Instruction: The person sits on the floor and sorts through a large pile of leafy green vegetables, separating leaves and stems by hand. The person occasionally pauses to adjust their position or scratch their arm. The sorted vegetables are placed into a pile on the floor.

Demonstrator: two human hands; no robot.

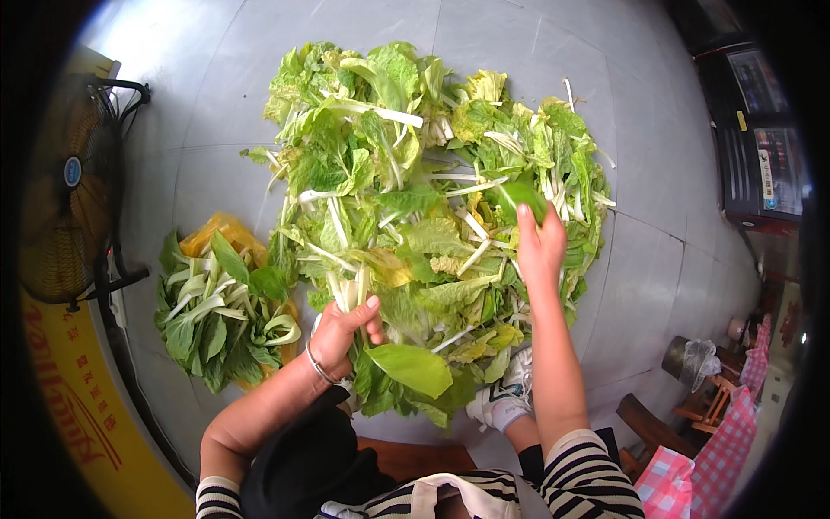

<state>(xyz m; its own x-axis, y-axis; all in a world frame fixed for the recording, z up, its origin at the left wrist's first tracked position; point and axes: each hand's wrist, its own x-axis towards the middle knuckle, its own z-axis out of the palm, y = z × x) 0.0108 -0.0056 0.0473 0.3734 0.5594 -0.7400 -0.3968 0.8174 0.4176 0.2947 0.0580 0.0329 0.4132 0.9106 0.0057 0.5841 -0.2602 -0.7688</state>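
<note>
My left hand (339,336), with a silver bangle on the wrist, is closed round a bunch of leafy greens (411,370). The pale cut stalks stick up past the thumb, and the broad green leaves hang down toward me. Farther forward and to the right, my right hand (543,246) pinches a single green leaf (522,202), slightly blurred, above the heap. Beneath both hands spreads a wide heap of loose leaves (437,238), green and yellowing, with white stems. To the left, a neater pile of greens (207,316) lies on a yellow plastic bag (223,227).
Grey tiled floor (644,285) surrounds the heap. A black fan (76,195) stands at the left by a yellow printed panel (91,415). Dark display cabinets (761,130) are at the far right, with a wooden stool (653,424) and pink checked cloth (722,450) nearer. My shoe (506,394) touches the heap's edge.
</note>
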